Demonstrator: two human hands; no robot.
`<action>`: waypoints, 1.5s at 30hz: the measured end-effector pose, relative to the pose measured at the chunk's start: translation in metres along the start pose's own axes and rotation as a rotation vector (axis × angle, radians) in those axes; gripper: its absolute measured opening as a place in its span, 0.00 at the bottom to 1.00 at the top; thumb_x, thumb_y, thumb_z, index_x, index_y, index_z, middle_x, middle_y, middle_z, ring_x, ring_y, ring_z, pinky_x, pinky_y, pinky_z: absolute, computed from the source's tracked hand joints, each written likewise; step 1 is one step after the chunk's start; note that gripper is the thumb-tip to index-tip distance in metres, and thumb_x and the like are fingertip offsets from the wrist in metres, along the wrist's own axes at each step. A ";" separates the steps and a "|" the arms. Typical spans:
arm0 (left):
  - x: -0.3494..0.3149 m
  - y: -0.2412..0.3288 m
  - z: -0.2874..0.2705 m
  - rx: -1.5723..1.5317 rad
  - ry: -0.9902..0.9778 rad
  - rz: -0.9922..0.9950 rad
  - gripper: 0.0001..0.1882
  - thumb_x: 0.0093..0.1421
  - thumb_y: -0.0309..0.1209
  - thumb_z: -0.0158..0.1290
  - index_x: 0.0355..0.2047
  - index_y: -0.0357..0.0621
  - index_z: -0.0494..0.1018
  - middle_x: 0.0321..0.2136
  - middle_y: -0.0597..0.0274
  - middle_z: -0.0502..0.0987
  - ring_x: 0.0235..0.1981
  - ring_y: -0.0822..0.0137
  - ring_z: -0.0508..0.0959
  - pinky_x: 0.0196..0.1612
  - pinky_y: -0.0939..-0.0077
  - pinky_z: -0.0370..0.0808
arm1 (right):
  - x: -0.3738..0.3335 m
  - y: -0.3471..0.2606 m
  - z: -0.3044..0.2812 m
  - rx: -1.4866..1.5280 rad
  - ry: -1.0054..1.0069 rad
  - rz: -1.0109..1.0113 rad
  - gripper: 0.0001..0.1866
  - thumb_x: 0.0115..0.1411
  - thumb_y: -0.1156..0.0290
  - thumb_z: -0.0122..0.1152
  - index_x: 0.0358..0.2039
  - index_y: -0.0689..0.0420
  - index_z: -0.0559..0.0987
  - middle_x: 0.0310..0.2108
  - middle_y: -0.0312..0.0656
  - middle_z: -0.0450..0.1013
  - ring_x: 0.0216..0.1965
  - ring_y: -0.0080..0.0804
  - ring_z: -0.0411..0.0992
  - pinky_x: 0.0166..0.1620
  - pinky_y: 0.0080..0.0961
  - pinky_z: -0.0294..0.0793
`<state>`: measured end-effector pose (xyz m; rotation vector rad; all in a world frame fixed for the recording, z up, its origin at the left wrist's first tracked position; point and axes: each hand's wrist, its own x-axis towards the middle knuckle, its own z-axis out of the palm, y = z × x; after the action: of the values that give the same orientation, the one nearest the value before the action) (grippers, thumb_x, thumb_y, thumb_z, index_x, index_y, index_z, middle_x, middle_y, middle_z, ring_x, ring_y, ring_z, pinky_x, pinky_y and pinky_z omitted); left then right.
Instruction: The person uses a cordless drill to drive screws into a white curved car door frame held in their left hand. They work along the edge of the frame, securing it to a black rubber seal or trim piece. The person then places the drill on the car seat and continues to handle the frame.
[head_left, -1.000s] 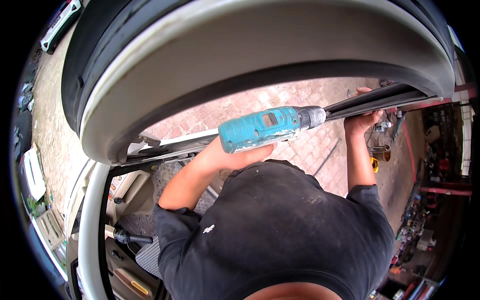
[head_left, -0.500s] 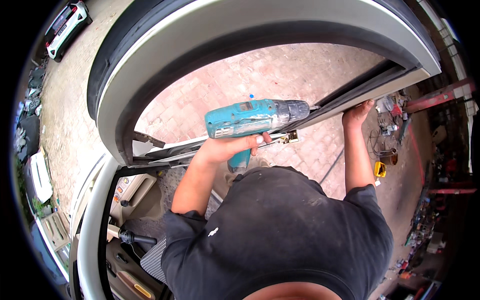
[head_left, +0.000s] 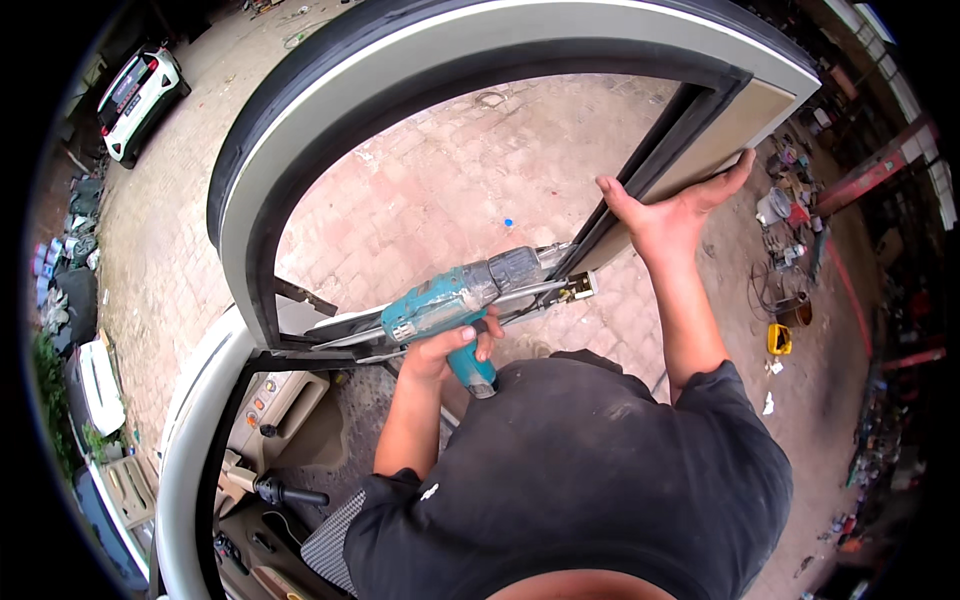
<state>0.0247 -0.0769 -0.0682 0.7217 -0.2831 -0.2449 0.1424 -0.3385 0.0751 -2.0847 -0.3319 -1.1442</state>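
Note:
A teal cordless drill point(head_left: 432, 306) with a scuffed grey chuck is in my left hand point(head_left: 440, 350), fingers wrapped round its grip. The chuck points right and slightly up, its tip near the lower end of a dark window channel point(head_left: 655, 140) on the opened car door point(head_left: 275, 165). I cannot tell whether the tip touches it. My right hand point(head_left: 680, 215) lies against the beige end of the door frame, thumb and fingers stretched wide apart across it. A metal door latch point(head_left: 577, 288) shows just right of the drill.
The car's interior, with a beige door panel point(head_left: 285, 410) and a black lever point(head_left: 295, 493), is at the lower left. A white car point(head_left: 140, 100) stands far left. On the right lie a yellow container point(head_left: 779, 339), a rusty can point(head_left: 795, 309) and assorted parts near a red beam point(head_left: 870, 180).
My left hand has lowered the drill and tilted its chuck upward. My right hand has moved left and up onto the door frame, thumb now spread. The view has shifted.

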 end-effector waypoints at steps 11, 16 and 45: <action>-0.022 -0.020 0.055 0.150 0.126 0.112 0.23 0.56 0.31 0.57 0.50 0.30 0.72 0.36 0.48 0.79 0.26 0.66 0.77 0.34 0.72 0.74 | 0.006 0.003 0.003 -0.069 -0.042 -0.151 0.74 0.34 0.51 0.85 0.67 0.61 0.38 0.64 0.55 0.42 0.67 0.49 0.45 0.68 0.47 0.48; -0.041 -0.077 0.093 0.155 0.419 0.306 0.25 0.58 0.31 0.58 0.53 0.31 0.70 0.38 0.50 0.79 0.28 0.67 0.77 0.34 0.71 0.74 | 0.000 0.052 0.007 0.357 -0.070 -0.319 0.70 0.35 0.62 0.88 0.65 0.59 0.40 0.61 0.56 0.46 0.59 0.46 0.58 0.61 0.46 0.65; -0.334 -0.292 -0.125 0.806 2.345 -0.688 0.24 0.50 0.33 0.60 0.45 0.32 0.70 0.46 0.35 0.74 0.49 0.39 0.76 0.54 0.53 0.75 | -0.011 0.107 0.039 0.235 0.018 -0.590 0.56 0.46 0.60 0.82 0.58 0.64 0.45 0.56 0.55 0.48 0.53 0.41 0.62 0.54 0.38 0.72</action>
<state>-0.2804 -0.1065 -0.4120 1.4056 2.2392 0.2165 0.2171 -0.3852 0.0025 -1.8121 -1.0711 -1.3717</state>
